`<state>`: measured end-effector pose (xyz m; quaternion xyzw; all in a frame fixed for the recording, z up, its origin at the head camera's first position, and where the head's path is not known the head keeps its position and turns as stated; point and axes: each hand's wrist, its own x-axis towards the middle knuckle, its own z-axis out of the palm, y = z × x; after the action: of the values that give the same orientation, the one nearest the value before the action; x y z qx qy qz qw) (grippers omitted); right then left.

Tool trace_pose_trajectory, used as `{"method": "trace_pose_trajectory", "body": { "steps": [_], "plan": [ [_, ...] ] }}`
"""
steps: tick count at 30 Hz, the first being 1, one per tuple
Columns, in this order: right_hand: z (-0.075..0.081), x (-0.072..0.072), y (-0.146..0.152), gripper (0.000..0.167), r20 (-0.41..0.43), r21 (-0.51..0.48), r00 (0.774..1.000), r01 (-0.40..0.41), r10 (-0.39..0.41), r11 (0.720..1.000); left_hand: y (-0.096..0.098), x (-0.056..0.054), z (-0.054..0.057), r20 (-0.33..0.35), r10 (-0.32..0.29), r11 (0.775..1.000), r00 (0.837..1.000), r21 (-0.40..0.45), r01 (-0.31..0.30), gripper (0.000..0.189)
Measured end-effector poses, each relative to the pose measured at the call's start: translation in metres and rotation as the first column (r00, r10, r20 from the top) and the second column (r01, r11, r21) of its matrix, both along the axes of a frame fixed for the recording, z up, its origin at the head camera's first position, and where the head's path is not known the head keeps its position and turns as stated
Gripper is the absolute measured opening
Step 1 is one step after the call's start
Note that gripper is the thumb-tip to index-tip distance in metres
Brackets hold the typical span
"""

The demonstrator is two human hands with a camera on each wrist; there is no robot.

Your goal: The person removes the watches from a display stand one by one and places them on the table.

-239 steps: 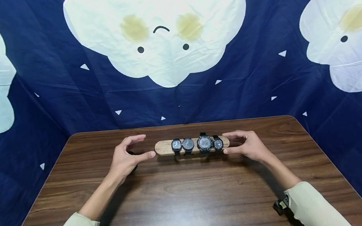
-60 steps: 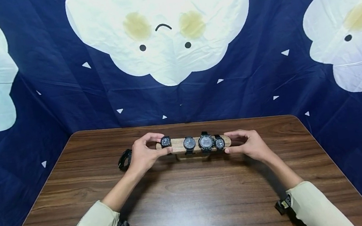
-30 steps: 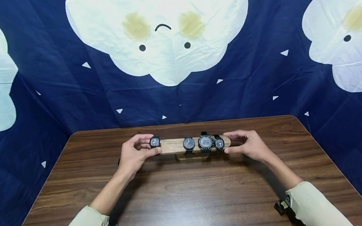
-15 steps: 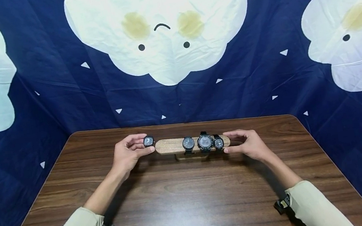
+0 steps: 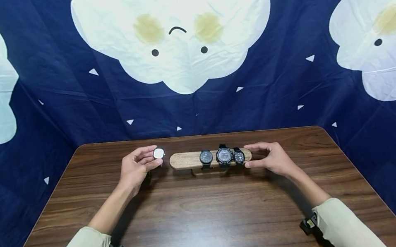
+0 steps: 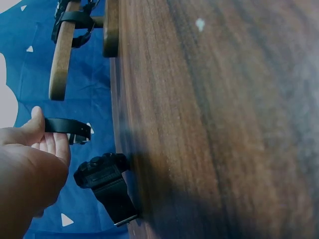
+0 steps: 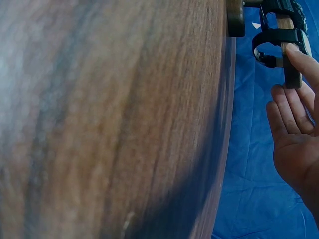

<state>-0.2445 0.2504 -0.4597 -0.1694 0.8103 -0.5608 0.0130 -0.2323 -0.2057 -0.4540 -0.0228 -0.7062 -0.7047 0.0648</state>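
Observation:
My left hand (image 5: 132, 167) pinches a black wristwatch (image 5: 158, 153) between thumb and fingers, just off the left end of a wooden watch stand (image 5: 184, 161). Glare whitens its face. In the left wrist view its strap (image 6: 65, 125) hangs looped beyond the fingertips. My right hand (image 5: 272, 157) grips the bar's right end, thumb on the near side, fingers on the far side. Still on the bar are a round dark watch (image 5: 205, 157), a chunky digital watch (image 5: 224, 155) and a small square watch (image 5: 238, 157) nearest the right hand.
Another black watch (image 6: 107, 184) rests on the table below the left hand, mostly hidden in the head view. The brown wooden table (image 5: 203, 218) ends at a blue cloth (image 5: 50, 118) with white clouds, which surrounds its back and sides.
My left hand, beside the stand at first, took the leftmost watch, slid it left along the bar and off its end; it now holds it clear. The right hand stays on the bar.

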Motion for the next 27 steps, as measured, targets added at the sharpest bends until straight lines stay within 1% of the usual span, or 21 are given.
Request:
{"method": "trace_pose_trajectory", "body": {
  "steps": [3,7,9,14,20,24,27],
  "plan": [
    [0.0,0.0,0.0,0.056,0.002,0.001,1.0,0.001,-0.001,1.0,-0.002,-0.001,0.002,0.018,0.001,1.0,1.0,0.024,-0.001,0.059],
    [0.001,0.001,0.0,0.056,0.005,0.002,1.0,0.0,0.0,1.0,-0.005,-0.002,0.005,0.035,0.006,1.0,0.999,0.01,-0.007,0.058],
    [0.001,0.001,-0.001,0.056,0.005,0.002,1.0,0.001,-0.001,1.0,-0.007,-0.004,0.006,0.032,0.01,1.0,0.999,-0.011,-0.01,0.057],
    [0.001,0.0,0.0,0.056,0.001,0.003,1.0,0.0,0.0,1.0,-0.015,-0.009,0.007,0.008,0.019,0.999,1.0,-0.033,-0.019,0.054],
    [0.001,0.001,0.0,0.056,0.007,0.006,1.0,0.001,-0.001,1.0,-0.027,-0.017,0.008,-0.017,0.053,0.997,0.998,-0.057,-0.053,0.053],
    [0.001,0.001,0.0,0.056,0.004,0.003,1.0,-0.002,0.002,1.0,-0.036,-0.022,0.011,-0.012,0.075,0.996,0.997,-0.056,-0.076,0.054],
    [0.001,0.001,0.0,0.057,0.0,0.002,1.0,-0.005,0.005,1.0,-0.042,-0.025,0.012,-0.004,0.09,0.994,0.996,-0.056,-0.091,0.055]
  ]
}}
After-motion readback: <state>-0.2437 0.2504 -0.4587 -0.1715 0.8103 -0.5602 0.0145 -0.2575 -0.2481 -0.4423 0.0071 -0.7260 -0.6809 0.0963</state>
